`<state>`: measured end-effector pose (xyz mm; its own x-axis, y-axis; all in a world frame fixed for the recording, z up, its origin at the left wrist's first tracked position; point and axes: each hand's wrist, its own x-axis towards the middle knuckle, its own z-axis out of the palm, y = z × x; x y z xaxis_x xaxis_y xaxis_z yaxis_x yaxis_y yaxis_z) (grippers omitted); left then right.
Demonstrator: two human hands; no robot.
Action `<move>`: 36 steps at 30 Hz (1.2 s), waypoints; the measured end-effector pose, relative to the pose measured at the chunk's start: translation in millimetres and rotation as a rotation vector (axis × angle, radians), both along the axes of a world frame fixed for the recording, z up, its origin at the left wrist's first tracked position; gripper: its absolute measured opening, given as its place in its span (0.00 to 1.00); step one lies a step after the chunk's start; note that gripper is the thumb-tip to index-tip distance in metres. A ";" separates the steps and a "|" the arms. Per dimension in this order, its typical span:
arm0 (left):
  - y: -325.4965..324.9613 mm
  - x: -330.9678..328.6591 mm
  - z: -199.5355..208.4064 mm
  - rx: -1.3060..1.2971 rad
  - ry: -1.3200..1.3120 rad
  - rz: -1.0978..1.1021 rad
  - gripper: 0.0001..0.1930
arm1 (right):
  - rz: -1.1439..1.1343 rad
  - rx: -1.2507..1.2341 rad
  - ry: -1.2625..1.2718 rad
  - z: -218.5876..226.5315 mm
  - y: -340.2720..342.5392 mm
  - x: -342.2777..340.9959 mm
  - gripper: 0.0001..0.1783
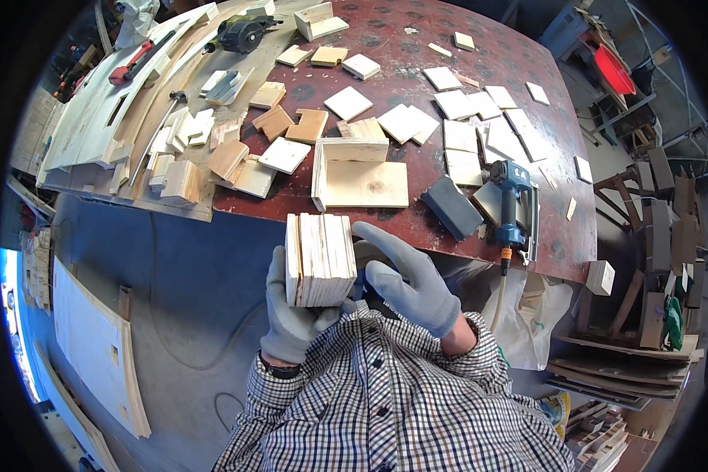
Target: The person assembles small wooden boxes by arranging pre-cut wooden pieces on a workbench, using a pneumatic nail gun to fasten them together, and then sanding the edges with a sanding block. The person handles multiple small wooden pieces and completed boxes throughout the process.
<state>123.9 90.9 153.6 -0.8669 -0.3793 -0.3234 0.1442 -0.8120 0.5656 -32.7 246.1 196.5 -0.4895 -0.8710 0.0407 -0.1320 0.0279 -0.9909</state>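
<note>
Gloves grey on both hands; left hand (291,318) cups a stack of thin pale plywood pieces (319,258) from below, edges streaked, held before the chest just short of the red workbench (417,47); right hand (413,283) rests fingers spread against its side.

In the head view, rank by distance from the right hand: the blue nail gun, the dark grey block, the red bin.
From the right hand:
1. Dark grey block, just above it at the table edge.
2. Blue nail gun, further right on the table.
3. Red bin, far upper right, off the table.
</note>
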 end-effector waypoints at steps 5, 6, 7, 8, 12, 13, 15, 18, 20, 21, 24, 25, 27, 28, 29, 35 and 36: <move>2.3 -3.2 6.7 -0.040 -0.080 -0.021 0.40 | -0.029 -0.021 0.416 5.1 -4.5 3.5 0.42; 1.9 -3.6 6.3 0.015 -0.080 -0.028 0.40 | -0.016 -0.006 0.523 -0.5 -4.3 2.0 0.41; 2.2 -3.7 6.6 0.045 -0.062 -0.033 0.40 | -0.003 0.009 0.629 -3.7 -4.2 1.6 0.40; 1.7 -4.1 6.7 0.075 -0.044 -0.039 0.39 | -0.034 0.006 0.642 -4.6 -7.1 5.4 0.33; -0.5 -0.1 6.0 0.098 -0.002 -0.087 0.41 | -0.021 -0.054 0.054 -5.9 -3.1 5.1 0.29; 0.3 0.0 6.1 0.104 -0.006 -0.089 0.41 | -0.056 -0.137 -0.045 -10.4 -6.1 5.6 0.32; 4.4 -4.1 13.1 -0.120 -0.102 -0.024 0.41 | -0.006 0.003 -0.028 -14.8 0.6 -2.6 0.44; 6.1 -3.7 16.8 -0.515 -0.224 -0.059 0.40 | -0.005 0.006 -0.200 -16.1 2.1 9.2 0.48; 3.2 1.7 2.8 -0.560 -0.381 -0.111 0.39 | -0.007 0.100 -0.262 -24.9 3.5 9.8 0.55; 12.4 5.1 -34.5 -0.780 -0.314 0.151 0.35 | -0.001 0.147 -0.244 -26.0 1.3 11.3 0.57; 11.6 -5.4 -1.5 -1.147 -0.250 -0.089 0.31 | -0.087 0.150 -0.312 -25.3 7.3 10.8 0.58; 12.2 -13.0 -2.4 -1.078 -0.153 -0.095 0.32 | -0.108 0.153 -0.326 -17.9 12.9 5.9 0.56; 4.8 -16.7 1.6 -1.094 -0.134 -0.299 0.33 | -0.277 0.094 -0.239 -26.9 41.5 0.4 0.56; 1.5 -21.6 3.0 -1.101 -0.129 -0.400 0.34 | -0.364 0.007 -0.177 -28.2 59.4 -5.7 0.56; 2.2 -25.9 5.6 -0.984 -0.112 -0.414 0.33 | -0.446 -0.066 -0.228 -18.1 77.7 -13.0 0.58; -40.2 -14.6 -25.1 -1.474 -0.601 -0.614 0.29 | -1.204 -0.028 0.252 36.9 232.0 -39.6 0.41; -54.7 -1.4 -44.7 -1.533 -0.649 -0.703 0.30 | -1.321 -0.013 0.369 24.7 260.2 -44.4 0.41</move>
